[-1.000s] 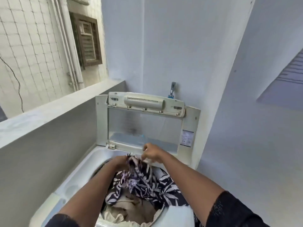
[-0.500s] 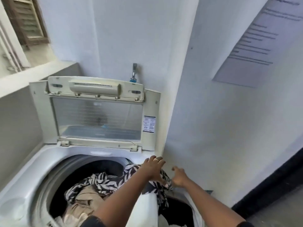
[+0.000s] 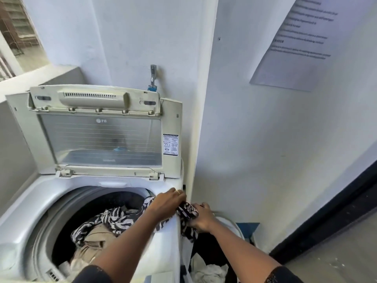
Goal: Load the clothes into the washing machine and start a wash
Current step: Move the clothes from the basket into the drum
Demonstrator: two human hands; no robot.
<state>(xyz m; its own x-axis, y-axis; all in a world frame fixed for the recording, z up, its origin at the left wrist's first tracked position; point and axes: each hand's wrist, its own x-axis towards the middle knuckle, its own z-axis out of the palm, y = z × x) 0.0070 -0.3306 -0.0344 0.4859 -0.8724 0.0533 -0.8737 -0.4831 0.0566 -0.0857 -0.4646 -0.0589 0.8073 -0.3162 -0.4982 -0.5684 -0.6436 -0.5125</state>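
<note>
A white top-loading washing machine (image 3: 30, 203) stands with its lid (image 3: 98, 139) raised upright. A black-and-white patterned garment (image 3: 114, 218) lies in the drum and drapes over the machine's right rim. Beige clothes (image 3: 91, 244) lie beneath it in the drum. My left hand (image 3: 166, 201) grips the patterned garment at the rim. My right hand (image 3: 201, 218) holds the part of the same garment that hangs outside the machine, to the right of the rim.
A laundry basket (image 3: 234, 223) with dark and white clothes (image 3: 208, 270) stands on the floor between the machine and the white wall. A tap (image 3: 153, 77) sticks out of the wall behind the lid. A printed notice (image 3: 295, 41) hangs at upper right. A grey ledge runs along the left.
My view swung right and downward. The patterned garment, first held above the drum, now drapes over the right rim. My right hand closed on its hanging end.
</note>
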